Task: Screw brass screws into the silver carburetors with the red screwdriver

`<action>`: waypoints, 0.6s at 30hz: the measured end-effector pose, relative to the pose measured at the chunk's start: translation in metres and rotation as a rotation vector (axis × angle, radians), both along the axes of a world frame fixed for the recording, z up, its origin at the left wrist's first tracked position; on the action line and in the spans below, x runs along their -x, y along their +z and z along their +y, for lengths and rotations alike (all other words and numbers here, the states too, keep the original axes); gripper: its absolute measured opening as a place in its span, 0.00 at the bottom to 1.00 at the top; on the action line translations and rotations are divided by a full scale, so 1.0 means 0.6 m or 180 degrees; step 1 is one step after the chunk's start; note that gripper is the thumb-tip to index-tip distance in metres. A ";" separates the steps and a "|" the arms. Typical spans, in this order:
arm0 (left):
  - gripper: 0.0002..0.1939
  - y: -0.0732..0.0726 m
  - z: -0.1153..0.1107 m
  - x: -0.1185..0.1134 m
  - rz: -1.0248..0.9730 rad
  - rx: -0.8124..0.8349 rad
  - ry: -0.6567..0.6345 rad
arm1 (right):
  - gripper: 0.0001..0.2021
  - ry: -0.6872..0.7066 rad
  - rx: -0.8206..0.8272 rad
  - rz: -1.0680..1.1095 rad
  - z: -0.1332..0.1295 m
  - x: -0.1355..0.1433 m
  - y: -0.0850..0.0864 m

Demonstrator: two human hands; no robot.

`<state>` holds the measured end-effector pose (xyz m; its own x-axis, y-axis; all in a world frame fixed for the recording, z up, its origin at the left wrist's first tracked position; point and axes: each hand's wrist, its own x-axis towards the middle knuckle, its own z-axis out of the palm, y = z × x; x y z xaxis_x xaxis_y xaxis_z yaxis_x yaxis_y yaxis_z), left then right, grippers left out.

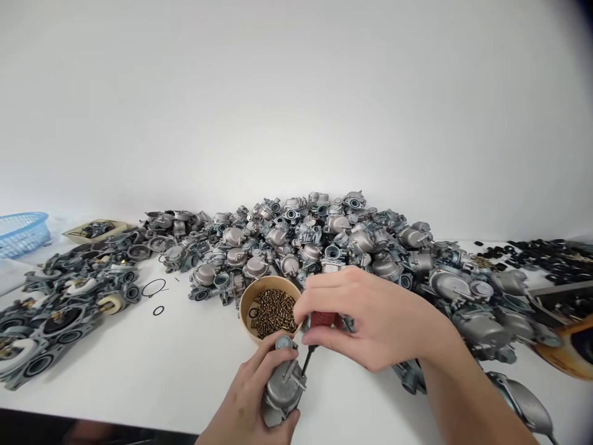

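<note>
Two grips: left hand [248, 395] clasps domed grey metal carburetor [283, 390]; right hand [370, 318] pinches red-handled, dark-shafted screwdriver [323, 319]; tilted pressure could cause slipping.

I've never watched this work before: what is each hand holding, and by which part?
The left hand grips a carburetor by its far and near ends; the right hand holds a screwdriver by its red handle.

Both hands were bare, each closed in a grip. Left hand [245, 389] sat low, near centre, thumb [289, 426] opposite its curled fingers [278, 357]. Right hand [370, 315] was higher, to the right, thumb opposed to bent fingers. Right forearm [467, 389] slanted in from lower right.
</note>
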<state>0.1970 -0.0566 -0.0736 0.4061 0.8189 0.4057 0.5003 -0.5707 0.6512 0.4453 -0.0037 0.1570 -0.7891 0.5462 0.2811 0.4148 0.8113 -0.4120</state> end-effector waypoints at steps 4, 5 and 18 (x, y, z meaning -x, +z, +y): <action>0.42 -0.007 -0.001 0.004 0.0051 0.0032 0.0026 | 0.13 -0.0300 -0.0207 -0.0148 0.004 0.005 -0.007; 0.43 -0.008 -0.001 0.004 0.0047 0.0031 0.0034 | 0.13 -0.0296 -0.0206 -0.0134 0.004 0.004 -0.007; 0.43 -0.006 0.003 0.005 0.0026 -0.0070 -0.0073 | 0.06 -0.0170 -0.0136 -0.0184 -0.010 0.002 0.001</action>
<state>0.1939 -0.0547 -0.0774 0.4280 0.8003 0.4200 0.4922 -0.5961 0.6343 0.4439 -0.0099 0.1579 -0.7747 0.5765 0.2598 0.4802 0.8036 -0.3515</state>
